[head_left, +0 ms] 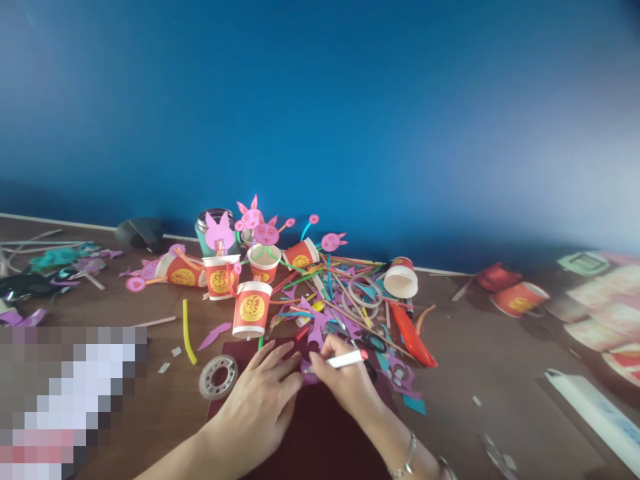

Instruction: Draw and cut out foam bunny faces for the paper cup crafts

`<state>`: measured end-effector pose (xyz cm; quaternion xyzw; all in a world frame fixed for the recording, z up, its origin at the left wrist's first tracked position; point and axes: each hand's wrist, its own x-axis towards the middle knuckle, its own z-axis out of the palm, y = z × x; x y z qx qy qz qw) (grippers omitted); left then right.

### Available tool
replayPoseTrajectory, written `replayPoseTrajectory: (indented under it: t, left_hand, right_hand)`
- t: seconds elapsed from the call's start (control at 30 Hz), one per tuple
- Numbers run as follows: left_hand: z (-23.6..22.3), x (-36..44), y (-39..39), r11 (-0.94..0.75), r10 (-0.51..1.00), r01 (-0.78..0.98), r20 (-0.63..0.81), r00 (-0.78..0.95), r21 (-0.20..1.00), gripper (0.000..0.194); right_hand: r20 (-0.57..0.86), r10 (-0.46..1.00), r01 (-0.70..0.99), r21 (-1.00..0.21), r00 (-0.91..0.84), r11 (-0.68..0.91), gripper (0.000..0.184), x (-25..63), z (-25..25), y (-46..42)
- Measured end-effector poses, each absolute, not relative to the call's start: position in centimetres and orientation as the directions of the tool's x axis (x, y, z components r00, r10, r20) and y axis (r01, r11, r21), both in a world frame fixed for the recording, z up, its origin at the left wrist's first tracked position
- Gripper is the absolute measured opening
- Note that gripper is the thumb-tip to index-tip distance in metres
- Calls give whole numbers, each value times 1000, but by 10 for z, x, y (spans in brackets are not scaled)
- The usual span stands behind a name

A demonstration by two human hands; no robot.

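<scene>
At the front middle, my right hand point(345, 377) is closed round a marker pen point(347, 360) with a white barrel and a red end. Its tip points down at a small purple paper piece point(310, 375), partly hidden by my fingers. My left hand point(273, 387) lies palm down with its fingers stretched out, the fingertips beside and touching that paper. Both hands are over a dark red board point(320, 443). Just beyond my left fingers stands a red and white paper cup point(251, 310), upside down.
Several red paper cups point(221, 277) with pink paper animal faces point(250, 219) stand or lie behind. Scraps and coloured sticks point(345, 287) heap beyond my right hand. A tape roll point(219, 377) lies at left, an orange-red bag point(411, 337) at right, a white box point(595, 413) further right.
</scene>
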<state>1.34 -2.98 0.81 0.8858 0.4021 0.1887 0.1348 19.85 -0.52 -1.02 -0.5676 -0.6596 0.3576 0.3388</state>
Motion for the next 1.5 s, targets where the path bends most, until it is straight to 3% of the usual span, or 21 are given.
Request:
replayPoseTrajectory:
  t: [1.1,1.5]
  left_hand:
    - [5,13,-31,-643,764,672,244,598,367,25]
    - [7,13,-30,-629,771,674,198,605,387,26]
  right_hand:
    - [65,996,544,-835,-55,85,26,199,-10,-5]
    - [-82,994,418,-907,-72,-45,22,199,-6,-7]
